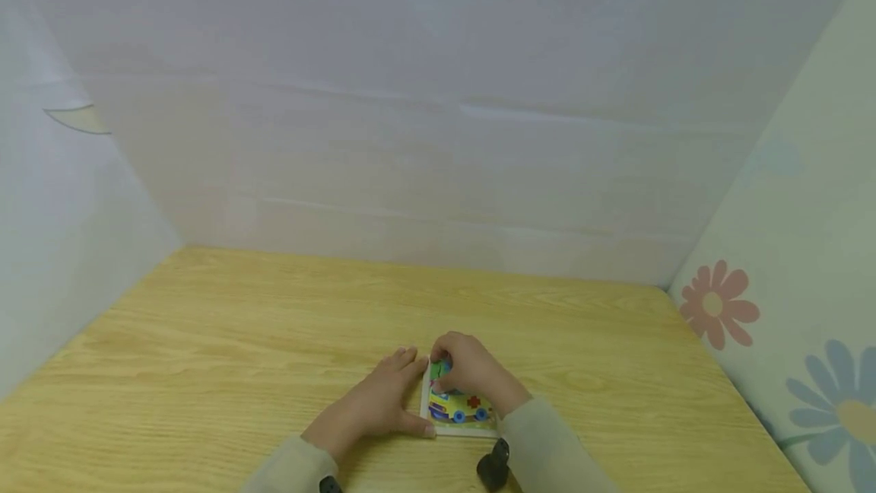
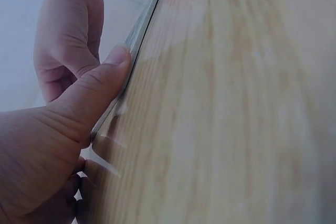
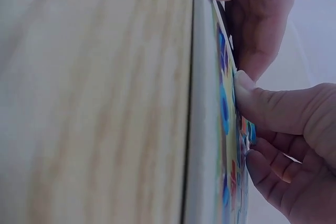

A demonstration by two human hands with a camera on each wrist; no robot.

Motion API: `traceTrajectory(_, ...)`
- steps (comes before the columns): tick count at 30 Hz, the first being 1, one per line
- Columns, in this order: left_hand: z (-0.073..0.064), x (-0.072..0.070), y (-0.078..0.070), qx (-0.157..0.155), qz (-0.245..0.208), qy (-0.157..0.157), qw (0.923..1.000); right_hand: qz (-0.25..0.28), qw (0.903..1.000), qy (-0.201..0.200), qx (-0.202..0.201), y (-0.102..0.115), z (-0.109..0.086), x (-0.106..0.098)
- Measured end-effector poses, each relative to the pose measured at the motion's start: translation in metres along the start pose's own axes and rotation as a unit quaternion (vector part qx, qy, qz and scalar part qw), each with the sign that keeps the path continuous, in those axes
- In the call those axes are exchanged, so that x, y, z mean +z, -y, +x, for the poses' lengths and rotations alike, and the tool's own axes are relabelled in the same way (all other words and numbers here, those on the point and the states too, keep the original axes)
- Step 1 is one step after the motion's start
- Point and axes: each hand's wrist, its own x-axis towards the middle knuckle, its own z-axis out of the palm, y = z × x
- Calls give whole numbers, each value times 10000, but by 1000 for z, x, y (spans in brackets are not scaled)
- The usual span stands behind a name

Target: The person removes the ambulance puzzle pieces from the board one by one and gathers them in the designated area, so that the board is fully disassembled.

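A small jigsaw puzzle board (image 1: 465, 430) with a pale frame and a yellow ambulance picture (image 1: 460, 405) lies flat on the table. My left hand (image 1: 383, 402) rests at its left side, fingers stretched along the frame and thumb (image 2: 107, 74) on the near left corner. Over the upper left part of the picture, my right hand (image 1: 468, 370) pinches a small green and blue puzzle piece (image 1: 439, 371) between thumb and fingers. From the right wrist view, the piece (image 3: 251, 131) shows only partly, close over the board, with the right thumb (image 3: 268, 106) touching the picture surface.
The wood-grain table (image 1: 239, 341) spreads out around the board. A pale cloth wall (image 1: 438, 173) stands behind it, and side walls rise left and right, the right one printed with flowers (image 1: 713, 304). A black wrist device (image 1: 494, 466) sits by the right sleeve.
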Motion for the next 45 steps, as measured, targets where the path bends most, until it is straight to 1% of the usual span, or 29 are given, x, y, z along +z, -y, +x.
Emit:
traceTrajectory(6,0,0,-1,43,55,-39,10000,465,9988,-108,79,-8,-1,3)
traceTrajectory(10,0,0,-1,39,110,-36,9999,945,9953,-162,120,-18,-2,8)
traceTrajectory(13,0,0,-2,54,103,-29,9999,1194,9925,-268,46,-23,-3,10)
traceTrajectory(17,-1,-1,-4,63,55,-7,10000,1352,9896,-476,-80,-25,-5,12)
traceTrajectory(21,-1,-1,-5,48,80,11,10000,1473,9869,-647,-106,-25,-7,13)
traceTrajectory(25,-1,-1,-5,18,65,23,10000,1658,9839,-658,-139,-27,-8,13)
traceTrajectory(28,-1,-1,-5,-2,24,33,10000,1968,9784,-610,-138,-29,-9,14)
traceTrajectory(31,-2,-1,-5,-13,-4,46,10000,2311,9707,-655,-122,-34,-9,15)
traceTrajectory(34,-2,-1,-4,-13,22,50,10000,2539,9645,-721,-90,-37,-9,15)
traceTrajectory(38,-1,-1,-4,-2,68,46,10000,2751,9590,-678,-76,-36,-11,10)
traceTrajectory(40,-1,-1,-4,4,61,51,10000,2917,9545,-612,-45,-34,-13,4)
traceTrajectory(41,-1,-1,-4,-6,53,57,10000,2936,9540,-601,-32,-33,-14,1)
traceTrajectory(43,0,-1,-4,-32,35,70,10000,2857,9563,-612,-18,-31,-16,-6)
traceTrajectory(45,0,-1,-4,-38,25,77,10000,2678,9611,-678,33,-30,-18,-12)
